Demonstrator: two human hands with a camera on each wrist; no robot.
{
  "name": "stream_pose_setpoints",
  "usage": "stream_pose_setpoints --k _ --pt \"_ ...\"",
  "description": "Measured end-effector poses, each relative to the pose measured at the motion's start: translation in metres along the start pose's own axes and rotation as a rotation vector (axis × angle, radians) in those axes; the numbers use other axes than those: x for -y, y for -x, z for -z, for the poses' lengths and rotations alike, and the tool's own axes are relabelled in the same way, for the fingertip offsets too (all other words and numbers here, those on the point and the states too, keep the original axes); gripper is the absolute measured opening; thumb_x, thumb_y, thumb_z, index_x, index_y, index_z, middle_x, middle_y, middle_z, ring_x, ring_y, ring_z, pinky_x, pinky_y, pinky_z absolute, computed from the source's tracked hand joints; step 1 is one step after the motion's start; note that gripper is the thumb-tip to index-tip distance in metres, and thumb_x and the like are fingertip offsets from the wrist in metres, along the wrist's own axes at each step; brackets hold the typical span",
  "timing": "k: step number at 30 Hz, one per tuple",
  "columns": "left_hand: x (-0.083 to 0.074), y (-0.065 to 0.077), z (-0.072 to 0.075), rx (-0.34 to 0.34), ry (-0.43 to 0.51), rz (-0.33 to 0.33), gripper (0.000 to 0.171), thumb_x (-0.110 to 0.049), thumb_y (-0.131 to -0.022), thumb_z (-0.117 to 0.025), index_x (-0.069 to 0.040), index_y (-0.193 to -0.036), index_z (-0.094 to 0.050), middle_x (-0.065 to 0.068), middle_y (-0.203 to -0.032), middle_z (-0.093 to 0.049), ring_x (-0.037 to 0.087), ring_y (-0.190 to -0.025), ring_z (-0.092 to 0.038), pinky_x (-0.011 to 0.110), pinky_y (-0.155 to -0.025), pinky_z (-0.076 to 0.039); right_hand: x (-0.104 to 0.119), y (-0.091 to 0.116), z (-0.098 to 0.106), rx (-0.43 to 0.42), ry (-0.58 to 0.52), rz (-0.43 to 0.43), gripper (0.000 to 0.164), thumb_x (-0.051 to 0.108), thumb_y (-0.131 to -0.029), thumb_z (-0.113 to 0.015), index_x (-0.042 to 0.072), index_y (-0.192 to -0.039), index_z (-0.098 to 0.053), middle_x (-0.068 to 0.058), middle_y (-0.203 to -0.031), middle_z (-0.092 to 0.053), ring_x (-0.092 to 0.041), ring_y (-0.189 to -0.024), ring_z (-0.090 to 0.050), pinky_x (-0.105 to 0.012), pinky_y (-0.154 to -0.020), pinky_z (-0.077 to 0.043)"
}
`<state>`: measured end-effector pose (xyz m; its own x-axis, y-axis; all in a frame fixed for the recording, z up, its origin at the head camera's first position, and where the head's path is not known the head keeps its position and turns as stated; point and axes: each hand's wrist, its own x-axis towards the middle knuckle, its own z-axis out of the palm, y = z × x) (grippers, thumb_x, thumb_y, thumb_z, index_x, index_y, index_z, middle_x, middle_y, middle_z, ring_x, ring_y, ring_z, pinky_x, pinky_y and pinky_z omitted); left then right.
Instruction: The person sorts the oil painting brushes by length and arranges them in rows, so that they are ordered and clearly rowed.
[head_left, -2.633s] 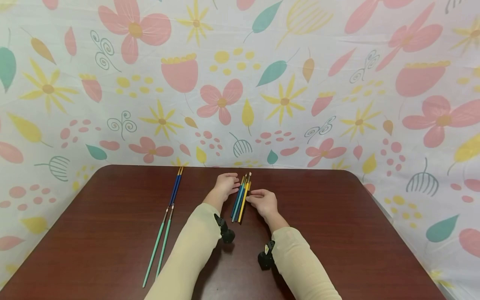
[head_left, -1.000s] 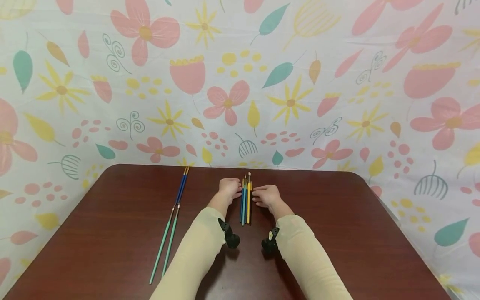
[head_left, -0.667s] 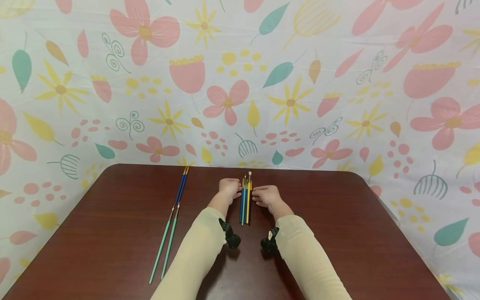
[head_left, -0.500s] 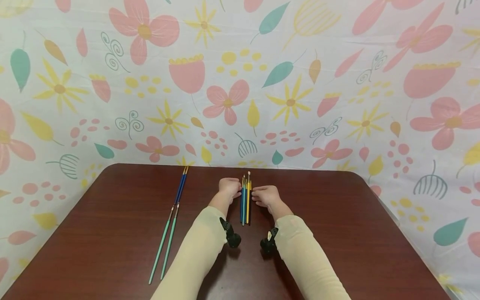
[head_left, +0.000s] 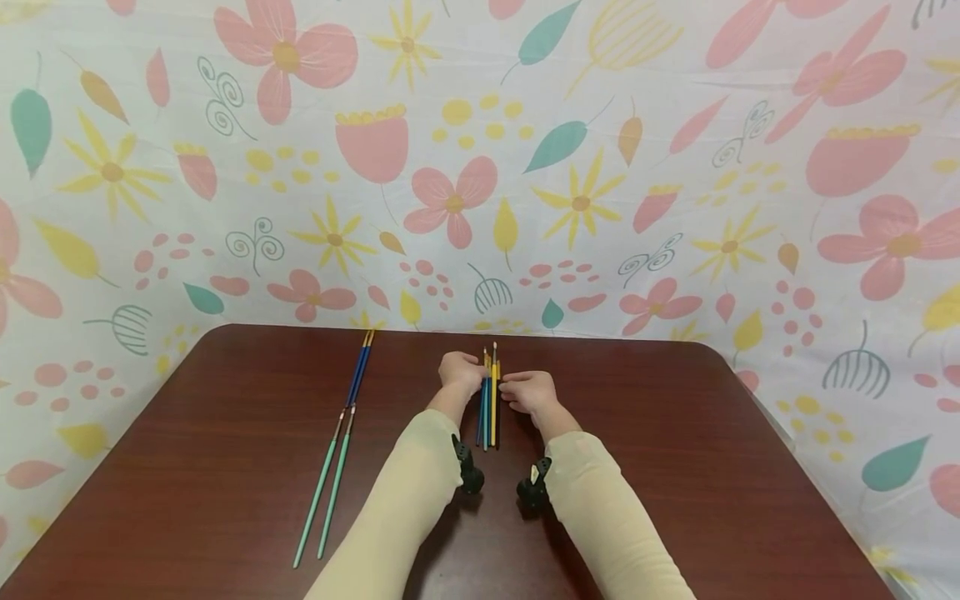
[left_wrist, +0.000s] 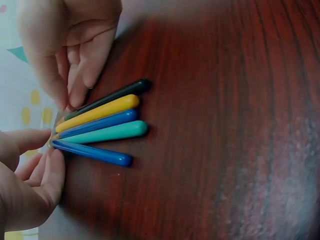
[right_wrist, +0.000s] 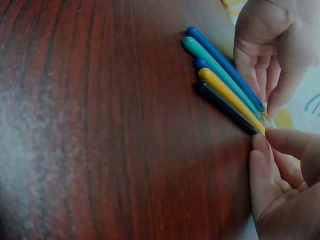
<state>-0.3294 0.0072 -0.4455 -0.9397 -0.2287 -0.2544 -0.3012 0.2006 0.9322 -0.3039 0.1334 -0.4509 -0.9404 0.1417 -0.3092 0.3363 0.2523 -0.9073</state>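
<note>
Tabletop [head_left: 637, 467]: hands [head_left: 461, 372] [head_left: 529, 391] now closer tgthr, brushes [head_left: 493, 408] btwn.

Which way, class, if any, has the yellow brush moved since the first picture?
Yes: against the table's back edge, the yellow brush has turned counterclockwise, from slanted to nearly square.

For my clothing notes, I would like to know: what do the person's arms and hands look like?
The left sleeve and right sleeve are long, plain and cream-coloured. Each carries a small black device; the right device shows a pale patch. The left hand and right hand are bare.
</note>
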Motion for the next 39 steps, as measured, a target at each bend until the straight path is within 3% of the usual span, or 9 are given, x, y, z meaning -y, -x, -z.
stream_pose_setpoints --k 6,18,26,37,39 --pt "0.002 0.001 -0.001 -0.032 -0.083 -0.049 0.019 -0.007 -0.078 -0.075 -0.002 -0.096 -0.07 0.016 -0.1 -0.065 0.028 -0.09 -0.063 0.038 -0.075 -0.057 0.0 0.001 -0.004 -0.051 0.017 0.007 0.027 0.009 -0.085 -0.068 0.0 -0.111 -0.068 -0.02 -0.106 -0.069 -0.023 -0.09 -0.07 -0.037 -0.08 -0.058" --pt "0.001 -0.001 0.005 0.003 0.045 0.008 0.019 -0.003 -0.079 -0.073 0.001 -0.097 -0.069 0.018 -0.096 -0.067 0.024 -0.073 -0.067 0.034 -0.065 -0.058 -0.002 0.001 -0.008 -0.1 0.082 0.028 0.023 0.01 -0.082 -0.071 0.003 -0.105 -0.072 -0.015 -0.091 -0.073 -0.013 -0.074 -0.068 -0.032 -0.07 -0.058" --pt "0.005 -0.001 0.015 0.014 0.125 0.029 0.024 -0.002 -0.08 -0.072 0.002 -0.103 -0.067 0.019 -0.105 -0.065 0.027 -0.079 -0.069 0.033 -0.066 -0.059 -0.005 0.0 -0.007 -0.107 0.061 0.047 0.023 0.008 -0.081 -0.072 0.002 -0.103 -0.072 -0.015 -0.09 -0.073 -0.014 -0.074 -0.068 -0.032 -0.07 -0.058" --pt "0.008 -0.002 0.033 0.038 0.169 0.051 0.024 -0.001 -0.081 -0.07 0.002 -0.105 -0.067 0.017 -0.103 -0.069 0.026 -0.089 -0.069 0.034 -0.074 -0.058 -0.007 0.0 -0.006 -0.089 0.033 0.058 0.025 0.007 -0.081 -0.071 0.0 -0.105 -0.07 -0.016 -0.091 -0.072 -0.012 -0.072 -0.067 -0.031 -0.07 -0.057" --pt "0.006 -0.001 0.037 0.035 0.166 0.04 0.022 0.0 -0.081 -0.069 0.002 -0.103 -0.066 0.017 -0.098 -0.07 0.025 -0.085 -0.07 0.034 -0.07 -0.059 -0.006 0.0 -0.005 -0.086 0.03 0.061 0.026 0.007 -0.081 -0.072 0.0 -0.105 -0.07 -0.016 -0.092 -0.072 -0.012 -0.073 -0.067 -0.031 -0.07 -0.058"
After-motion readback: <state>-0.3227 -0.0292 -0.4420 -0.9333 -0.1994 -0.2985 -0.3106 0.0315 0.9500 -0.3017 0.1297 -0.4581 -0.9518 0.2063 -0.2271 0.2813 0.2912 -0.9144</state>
